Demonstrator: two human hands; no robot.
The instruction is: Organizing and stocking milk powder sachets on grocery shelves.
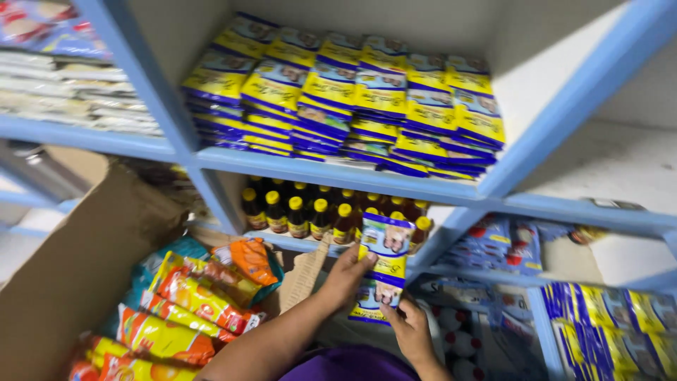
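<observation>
A stack of blue-and-yellow sachets (pixel 384 264) is held upright in front of the shelving, low and centre. It is pinched at its upper left edge by the left hand (pixel 348 274), fingers closed round it, and braced from below by the right hand (pixel 409 328), also closed on it, so that the packets are kept squared together. Matching sachet stacks (pixel 345 99) are laid overlapping on the blue shelf (pixel 331 171) above. Directly behind the held stack, yellow-capped bottles (pixel 310 212) are ranged. To the near left, orange snack packets (pixel 190 300) are piled inside an open cardboard box (pixel 77 261).
</observation>
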